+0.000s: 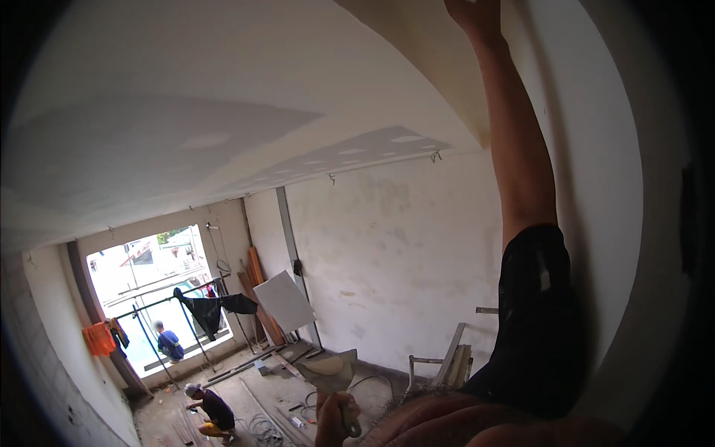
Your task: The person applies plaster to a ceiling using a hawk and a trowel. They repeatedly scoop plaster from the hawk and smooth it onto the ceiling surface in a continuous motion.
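My left hand (pixel 337 419) is low in the middle of the view, closed around the handle of a flat metal trowel (pixel 331 371) that carries a pale smear of plaster. My right arm, in a black sleeve, reaches straight up to the white ceiling (pixel 223 89). My right hand (pixel 474 13) is at the top edge against the ceiling, partly cut off, so whatever it may hold is hidden. A patch of greyer plaster (pixel 372 149) shows on the ceiling left of the arm.
Far below, a person (pixel 212 410) crouches on the floor among cables and planks. A white board (pixel 284 302) leans on the wall. Dark clothes (pixel 212 307) hang on a rail at the wide opening, another person (pixel 170 344) beyond. A wooden frame (pixel 447 363) stands by the right wall.
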